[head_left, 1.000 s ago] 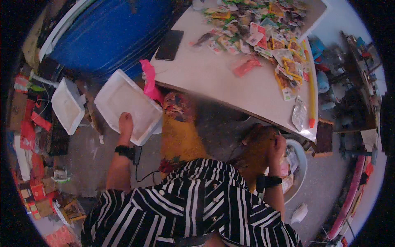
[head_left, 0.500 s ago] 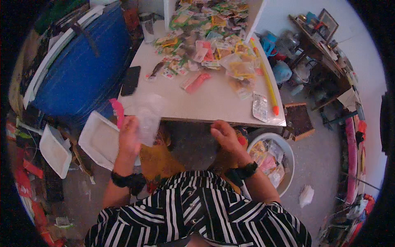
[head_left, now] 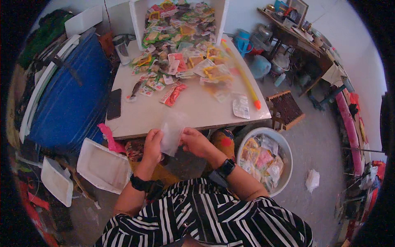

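A clear plastic bag (head_left: 171, 135) hangs between my hands just off the table's front edge. My left hand (head_left: 153, 142) is closed on its left side, and my right hand (head_left: 192, 141) pinches its right side. Beyond it on the white table (head_left: 140, 119) lies a red and white packet (head_left: 173, 94). Behind that spreads a heap of small snack packets (head_left: 164, 61), spilling from a white foam box (head_left: 138, 24) tipped toward me. Larger clear bags with yellow packets (head_left: 217, 74) lie at the heap's right side.
On the table are a black phone (head_left: 114, 103), a yellow stick with an orange tip (head_left: 242, 76) and a silver packet (head_left: 240, 106). A round white tub (head_left: 289, 164) of filled bags stands right of my legs. White foam trays (head_left: 105, 164) sit at left, near a pink strip (head_left: 109, 138).
My left hand has brought the clear bag rightward to the middle. The right hand has come in from the right and taken hold of it. The view has shifted.
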`<state>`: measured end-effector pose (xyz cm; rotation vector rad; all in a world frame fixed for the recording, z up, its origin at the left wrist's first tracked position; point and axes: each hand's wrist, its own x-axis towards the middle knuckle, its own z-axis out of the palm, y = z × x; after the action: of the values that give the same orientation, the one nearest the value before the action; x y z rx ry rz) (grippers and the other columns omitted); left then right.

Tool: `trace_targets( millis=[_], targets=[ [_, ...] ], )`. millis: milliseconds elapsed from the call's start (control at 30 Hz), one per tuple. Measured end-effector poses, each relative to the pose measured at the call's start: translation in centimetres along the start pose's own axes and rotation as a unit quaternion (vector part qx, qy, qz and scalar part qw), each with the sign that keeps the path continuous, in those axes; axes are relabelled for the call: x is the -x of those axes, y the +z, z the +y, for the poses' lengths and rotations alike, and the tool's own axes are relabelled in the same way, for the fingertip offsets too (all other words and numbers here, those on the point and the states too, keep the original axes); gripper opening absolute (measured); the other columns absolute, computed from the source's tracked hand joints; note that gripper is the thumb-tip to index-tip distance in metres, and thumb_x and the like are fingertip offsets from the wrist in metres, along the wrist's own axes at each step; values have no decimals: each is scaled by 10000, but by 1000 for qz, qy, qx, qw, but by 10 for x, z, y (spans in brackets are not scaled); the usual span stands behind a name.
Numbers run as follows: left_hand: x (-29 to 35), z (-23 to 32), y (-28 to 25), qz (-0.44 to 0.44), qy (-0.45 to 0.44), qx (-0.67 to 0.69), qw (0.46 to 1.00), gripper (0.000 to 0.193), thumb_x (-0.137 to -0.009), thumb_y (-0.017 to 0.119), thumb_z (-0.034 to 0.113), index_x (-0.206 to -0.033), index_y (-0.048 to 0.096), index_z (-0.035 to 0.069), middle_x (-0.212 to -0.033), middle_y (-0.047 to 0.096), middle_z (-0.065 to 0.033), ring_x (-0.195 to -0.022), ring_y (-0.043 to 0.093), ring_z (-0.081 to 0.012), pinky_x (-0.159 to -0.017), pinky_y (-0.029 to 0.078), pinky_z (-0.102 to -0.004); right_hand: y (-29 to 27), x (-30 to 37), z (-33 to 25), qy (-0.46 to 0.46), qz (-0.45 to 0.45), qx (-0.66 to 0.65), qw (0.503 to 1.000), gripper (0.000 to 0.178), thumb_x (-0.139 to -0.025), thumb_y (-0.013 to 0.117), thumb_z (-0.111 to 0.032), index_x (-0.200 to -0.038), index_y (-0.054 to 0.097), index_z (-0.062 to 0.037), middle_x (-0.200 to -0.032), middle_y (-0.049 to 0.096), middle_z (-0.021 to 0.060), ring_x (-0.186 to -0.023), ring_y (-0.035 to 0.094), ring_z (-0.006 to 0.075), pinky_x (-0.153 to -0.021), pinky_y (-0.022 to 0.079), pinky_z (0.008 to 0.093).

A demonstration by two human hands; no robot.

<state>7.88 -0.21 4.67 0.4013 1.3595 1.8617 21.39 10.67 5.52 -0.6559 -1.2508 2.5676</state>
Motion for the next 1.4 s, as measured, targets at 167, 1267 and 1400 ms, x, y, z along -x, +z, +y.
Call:
trace_targets(
  millis=[167,1267,1400],
  targets=[
    [2,-9,-3,18,87,-186,979,119,-806,496,154,-840,508,40,-724,471,26,-648,397,-60,-593,349,-200,-6,-2,7,-160,26,287,944,194,-792,493,-110,-976,529,-60,-848,530,-11,-815,476,71,-666,400,219],
    [-39,82,-2,100,468,-683,552,109,-653,512,99,-756,502,63,-679,481,-106,-633,487,-296,-518,385,-385,42,-116,-21,-172,7,347,922,162,-717,535,-67,-862,536,5,-765,567,77,-706,531,150,-630,431,260],
    [-78,32,-13,91,361,-695,615,62,-665,497,115,-702,488,66,-657,496,-120,-618,503,-313,-526,392,-422,0,-127,-28,-163,-12,587,793,160,-685,502,-100,-796,559,-1,-770,575,146,-718,549,270,-645,436,342]
  ],
)
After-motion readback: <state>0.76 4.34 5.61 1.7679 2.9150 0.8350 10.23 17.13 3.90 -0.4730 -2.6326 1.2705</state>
